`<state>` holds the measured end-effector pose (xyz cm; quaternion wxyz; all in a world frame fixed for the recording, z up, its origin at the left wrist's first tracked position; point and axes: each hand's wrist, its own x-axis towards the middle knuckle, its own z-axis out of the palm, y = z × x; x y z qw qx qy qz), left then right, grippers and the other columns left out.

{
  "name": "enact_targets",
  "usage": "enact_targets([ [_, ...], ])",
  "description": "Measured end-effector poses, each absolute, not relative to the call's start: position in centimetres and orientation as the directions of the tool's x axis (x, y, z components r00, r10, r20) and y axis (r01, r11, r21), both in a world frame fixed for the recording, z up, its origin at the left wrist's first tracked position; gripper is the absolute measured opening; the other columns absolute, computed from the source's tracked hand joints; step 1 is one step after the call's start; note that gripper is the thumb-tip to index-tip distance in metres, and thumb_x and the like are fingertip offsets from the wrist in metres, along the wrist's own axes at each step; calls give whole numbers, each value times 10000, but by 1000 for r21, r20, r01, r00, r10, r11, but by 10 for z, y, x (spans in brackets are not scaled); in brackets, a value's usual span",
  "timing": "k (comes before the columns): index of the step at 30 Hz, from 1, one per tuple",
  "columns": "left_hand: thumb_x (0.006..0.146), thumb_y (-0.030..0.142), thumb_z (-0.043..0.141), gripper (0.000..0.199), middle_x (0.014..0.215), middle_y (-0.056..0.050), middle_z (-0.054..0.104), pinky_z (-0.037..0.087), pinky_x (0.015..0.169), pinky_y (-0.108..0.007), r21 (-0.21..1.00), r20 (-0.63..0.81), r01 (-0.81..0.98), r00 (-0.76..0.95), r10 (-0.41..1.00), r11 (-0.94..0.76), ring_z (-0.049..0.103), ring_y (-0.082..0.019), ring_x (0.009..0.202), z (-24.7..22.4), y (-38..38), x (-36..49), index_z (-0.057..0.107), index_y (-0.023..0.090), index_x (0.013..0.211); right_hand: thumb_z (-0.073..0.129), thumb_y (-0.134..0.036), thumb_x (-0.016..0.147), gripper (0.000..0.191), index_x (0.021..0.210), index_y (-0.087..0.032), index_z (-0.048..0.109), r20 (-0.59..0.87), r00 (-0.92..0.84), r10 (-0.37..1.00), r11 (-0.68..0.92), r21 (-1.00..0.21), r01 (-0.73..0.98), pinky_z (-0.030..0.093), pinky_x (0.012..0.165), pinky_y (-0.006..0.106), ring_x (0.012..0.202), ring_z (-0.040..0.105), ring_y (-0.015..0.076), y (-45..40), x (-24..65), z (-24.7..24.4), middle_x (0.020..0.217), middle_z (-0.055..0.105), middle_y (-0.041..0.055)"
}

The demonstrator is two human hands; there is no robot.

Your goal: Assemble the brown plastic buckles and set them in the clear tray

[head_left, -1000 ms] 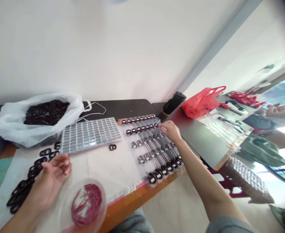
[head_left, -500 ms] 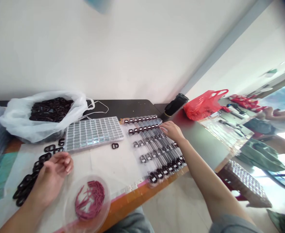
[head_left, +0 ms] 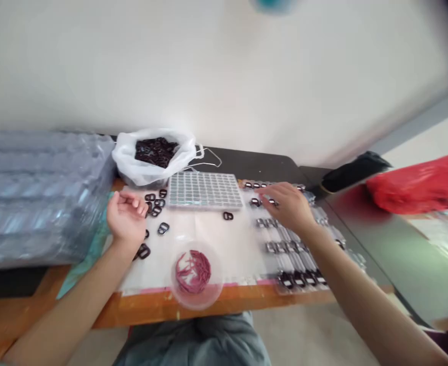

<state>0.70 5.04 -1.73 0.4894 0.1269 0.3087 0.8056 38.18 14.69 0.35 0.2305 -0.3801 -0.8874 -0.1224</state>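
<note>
My left hand (head_left: 127, 217) is raised palm up at the left, its fingers loosely bent and apart, with nothing seen in it. Near it on the white paper lie loose black oval buckle-like pieces (head_left: 163, 228). My right hand (head_left: 289, 207) hovers over clear plastic trays (head_left: 292, 262) that carry rows of dark and grey pieces. Its thumb and fingers point left and look apart, though motion blurs the tips. Between the hands stands a clear-walled grid case (head_left: 205, 191) with small greyish cells. One black piece (head_left: 228, 216) lies in front of it.
A round clear tub (head_left: 197, 300) of thin reddish strips stands at the front edge. Behind is a white bag (head_left: 128, 152) full of dark pieces. Stacked plastic trays (head_left: 44, 203) fill the left. A black item (head_left: 355, 170) and a red bag (head_left: 418, 185) lie at right.
The view has swung left, bringing the stacked trays in. My right hand has moved from the second row's right end to near its left end. My left hand stays palm up.
</note>
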Motion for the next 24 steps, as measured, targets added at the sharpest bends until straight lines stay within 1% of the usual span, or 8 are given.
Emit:
enact_targets([
  [3,1020,210,278,505,526,8,449,284,504,-245,601,-114,-708,-536,836,-372,401,-89,486,-18,52,-3,584,150,623,539,-252,969,195,1015,-240,728,403,-789,465,864,-11,504,477,792,330,860,662,191,123,289,10,943,758,31],
  [6,988,242,346,450,495,25,415,260,474,-241,615,-141,-683,-587,797,-394,374,-85,448,-24,55,-5,553,165,596,590,-237,956,150,1041,-250,714,221,-923,315,949,-78,305,455,709,294,878,660,174,110,215,2,979,746,15],
  [11,878,378,552,389,466,41,372,244,441,-227,686,-140,-628,-610,780,-368,340,-79,410,-32,60,0,501,186,544,739,-271,849,169,1013,-248,702,21,-969,248,961,-136,243,363,548,253,802,650,154,113,153,-21,954,719,7],
  [15,858,399,577,383,467,48,354,248,433,-221,678,-136,-652,-565,814,-339,326,-77,403,-32,60,2,492,188,550,660,-238,892,53,934,-217,684,-23,-972,234,969,-74,235,344,521,259,700,617,136,113,145,-24,905,699,12],
  [17,851,377,585,358,473,47,361,251,427,-218,658,-141,-683,-524,840,-316,328,-78,406,-33,60,2,499,186,561,617,-217,918,65,908,-201,680,-17,-974,227,973,-46,228,344,520,257,682,613,132,111,148,-20,880,693,16],
  [19,837,349,609,331,486,46,378,254,422,-214,653,-160,-702,-494,855,-284,336,-77,415,-35,60,4,505,183,570,598,-221,937,86,933,-201,681,35,-972,234,972,-48,232,362,526,252,687,622,131,110,155,-13,872,695,13],
  [22,810,343,695,292,525,47,422,272,427,-198,713,-186,-663,-491,851,-227,362,-66,439,-40,62,9,565,166,618,553,-233,966,139,1028,-222,677,265,-912,314,949,-127,289,443,592,240,800,663,136,112,170,-4,986,713,21],
  [24,777,385,771,266,615,26,522,339,466,-186,749,-177,-642,-433,884,-165,442,-67,495,-42,62,14,659,146,746,531,-249,979,163,1051,-224,676,432,-820,375,927,-187,325,494,668,238,894,673,143,114,178,0,1077,703,41],
])
